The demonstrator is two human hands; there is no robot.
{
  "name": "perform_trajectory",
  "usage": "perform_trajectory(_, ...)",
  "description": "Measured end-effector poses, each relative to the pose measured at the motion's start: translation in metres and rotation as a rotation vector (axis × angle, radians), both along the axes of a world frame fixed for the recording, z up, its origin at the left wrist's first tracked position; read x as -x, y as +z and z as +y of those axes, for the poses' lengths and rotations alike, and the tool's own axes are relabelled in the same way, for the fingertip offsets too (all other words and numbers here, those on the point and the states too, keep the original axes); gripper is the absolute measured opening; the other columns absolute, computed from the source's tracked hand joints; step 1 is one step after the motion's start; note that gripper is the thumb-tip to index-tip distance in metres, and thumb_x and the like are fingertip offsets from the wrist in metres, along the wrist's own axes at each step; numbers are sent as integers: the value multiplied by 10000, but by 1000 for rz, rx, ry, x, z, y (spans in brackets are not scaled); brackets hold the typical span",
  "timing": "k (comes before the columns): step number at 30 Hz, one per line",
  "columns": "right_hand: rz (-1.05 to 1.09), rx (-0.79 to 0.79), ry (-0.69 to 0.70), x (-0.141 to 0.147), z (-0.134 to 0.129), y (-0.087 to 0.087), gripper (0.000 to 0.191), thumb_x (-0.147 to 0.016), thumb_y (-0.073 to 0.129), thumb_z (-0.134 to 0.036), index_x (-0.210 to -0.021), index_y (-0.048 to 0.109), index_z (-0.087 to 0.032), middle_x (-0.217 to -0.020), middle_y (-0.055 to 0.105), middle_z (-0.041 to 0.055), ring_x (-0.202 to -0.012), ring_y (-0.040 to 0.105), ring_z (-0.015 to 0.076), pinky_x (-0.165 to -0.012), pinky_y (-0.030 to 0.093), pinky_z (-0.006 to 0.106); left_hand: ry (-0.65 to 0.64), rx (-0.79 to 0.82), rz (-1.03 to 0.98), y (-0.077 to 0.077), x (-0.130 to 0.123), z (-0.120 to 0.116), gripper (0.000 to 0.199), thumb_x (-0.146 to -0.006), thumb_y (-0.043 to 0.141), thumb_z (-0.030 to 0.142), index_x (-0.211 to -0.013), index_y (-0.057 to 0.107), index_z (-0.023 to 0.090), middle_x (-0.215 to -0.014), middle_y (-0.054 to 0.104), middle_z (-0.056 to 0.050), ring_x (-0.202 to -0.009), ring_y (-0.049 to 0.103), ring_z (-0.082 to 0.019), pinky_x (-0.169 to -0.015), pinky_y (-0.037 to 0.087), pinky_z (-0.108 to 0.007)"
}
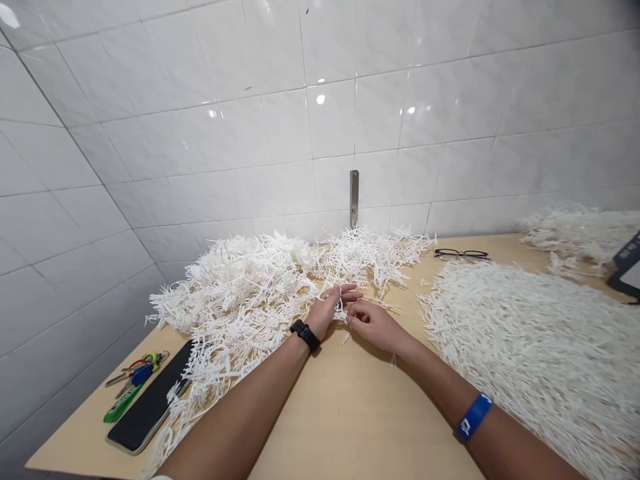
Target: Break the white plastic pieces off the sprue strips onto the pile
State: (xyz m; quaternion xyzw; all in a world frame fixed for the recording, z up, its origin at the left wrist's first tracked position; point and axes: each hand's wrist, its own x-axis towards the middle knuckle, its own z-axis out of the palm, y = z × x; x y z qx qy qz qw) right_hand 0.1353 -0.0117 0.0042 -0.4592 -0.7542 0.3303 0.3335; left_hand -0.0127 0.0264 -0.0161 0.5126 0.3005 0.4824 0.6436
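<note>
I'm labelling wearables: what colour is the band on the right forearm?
The band is blue with white markings, best seen in the head view.

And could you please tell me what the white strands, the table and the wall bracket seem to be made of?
Strands: perhaps plastic or rubber, mostly matte white; they look thin, flexible and branching.
Table: wood or wood-look laminate, judging by its smooth, pale tan top.
Bracket: probably metal, as it is silvery grey with a slight sheen.
</note>
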Motion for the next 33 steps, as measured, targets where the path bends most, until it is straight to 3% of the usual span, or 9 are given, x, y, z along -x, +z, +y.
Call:
perform_trajectory(5,6,39,40,2,-3,0,185,-775,464,-268,-617,393,-202,-609,391,-45,-584,366,113,-554,272,255,96,21,26,-1,-2,-1,543,-794,553,638,-940,644,123,-837,728,-136,-766,675,-239,-747,507,-382)
perform_trajectory(10,29,-26,85,6,-5,-2,244,-789,429,-227,-579,307,-204,-634,372,-36,-609,362,111,-567,284,248,239,26,58,-4,-1,2,503,-784,548,647,-795,590,145,-638,688,-79,-563,619,-174,-605,482,-304)
perform_trajectory(18,57,-124,187,10,-4,2,247,-814,419,-156,-573,464,-186,-726,544,12,-703,473,137,-684,380,270,231,124,6,3,-4,-4,486,-776,573,639,-753,559,154,-470,553,5,-392,495,-123,-435,382,-242)
perform_trajectory(20,74,-140,233,10,-5,2,243,-800,426,-136,-572,493,-187,-719,550,19,-735,488,151,-705,391,279,236,184,-68,5,-2,-1,455,-808,567,605,-727,540,158,-437,499,32,-382,486,-110,-469,421,-247)
perform_trajectory(24,92,-141,262,10,-12,2,196,-770,456,-120,-592,492,-192,-701,524,11,-692,481,149,-663,392,277,353,311,-324,9,6,9,429,-895,497,518,-648,467,169,-361,316,107,-335,388,-43,-721,521,-288)
perform_trajectory(26,85,-161,249,9,-14,2,212,-812,456,-155,-609,502,-192,-730,532,18,-691,486,149,-662,394,282,377,294,-324,10,7,10,431,-889,496,536,-677,508,160,-380,388,83,-367,431,-52,-710,515,-280)
perform_trajectory(29,71,-221,230,5,-11,3,274,-844,431,-173,-589,529,-189,-750,557,35,-750,524,163,-721,404,297,331,216,-205,10,5,7,467,-819,564,595,-855,622,133,-570,606,-12,-516,566,-97,-593,462,-232)
perform_trajectory(33,82,-262,142,-2,-2,0,216,-754,415,-97,-641,573,-192,-785,598,37,-789,556,173,-776,408,307,255,148,-89,11,3,2,535,-765,615,615,-1008,652,140,-748,685,-51,-549,559,-94,-523,395,-215)
